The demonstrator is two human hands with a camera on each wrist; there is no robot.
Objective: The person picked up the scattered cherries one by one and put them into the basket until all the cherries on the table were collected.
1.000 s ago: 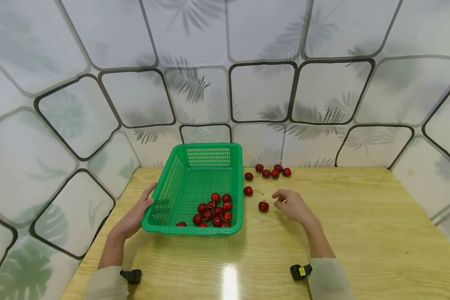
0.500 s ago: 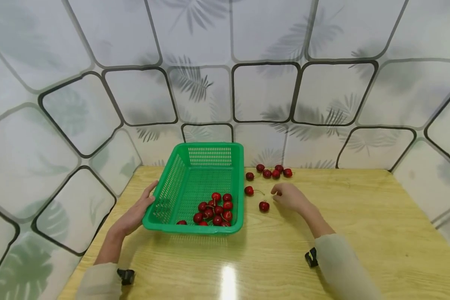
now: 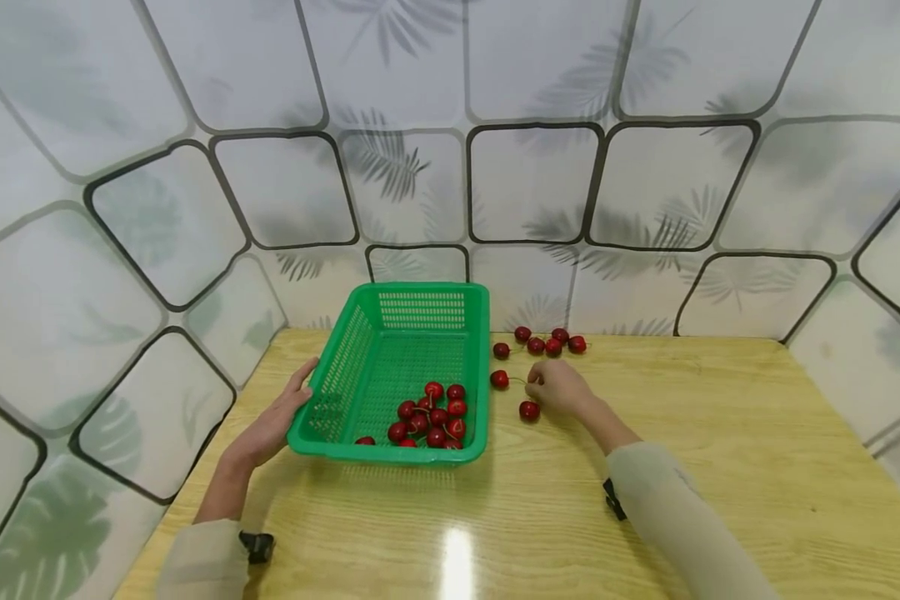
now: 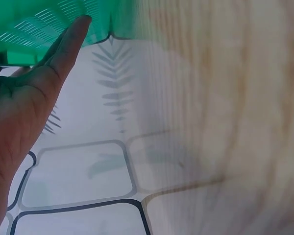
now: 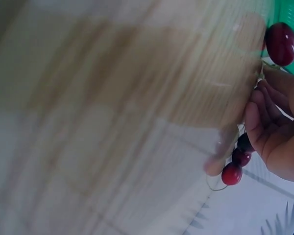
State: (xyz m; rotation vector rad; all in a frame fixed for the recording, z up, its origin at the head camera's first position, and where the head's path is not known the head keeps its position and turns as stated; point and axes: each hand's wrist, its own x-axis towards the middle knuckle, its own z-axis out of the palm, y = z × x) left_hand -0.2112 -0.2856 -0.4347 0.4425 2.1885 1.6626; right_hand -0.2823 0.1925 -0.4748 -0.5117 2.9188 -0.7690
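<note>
A green plastic basket (image 3: pixel 390 454) stands on the table with several red cherries (image 3: pixel 437 418) gathered toward its near right corner. My left hand (image 3: pixel 270 425) rests against the basket's left side; in the left wrist view its fingers (image 4: pixel 68 49) lie straight along the outer wall. To the right of the basket, my right hand (image 3: pixel 562 388) is low over the table, thumb and fingertips pinching the stem of a single cherry (image 3: pixel 529 411). The right wrist view shows that cherry's stem running to the fingertips. Another cherry (image 3: pixel 500 379) lies between this hand and the basket, its stem pointing toward the fingers.
Beyond the right hand, several loose cherries (image 3: pixel 536 345) lie near the table's back edge. A patterned wall covering (image 3: pixel 532 183) rises behind and beside the wooden table (image 3: pixel 720 433). Each wrist wears a small black camera (image 3: pixel 257 547).
My right hand has moved left and slightly forward, and its fingertips have come together at the near cherry's stem. The left hand and basket stay in place; the view has shifted slightly.
</note>
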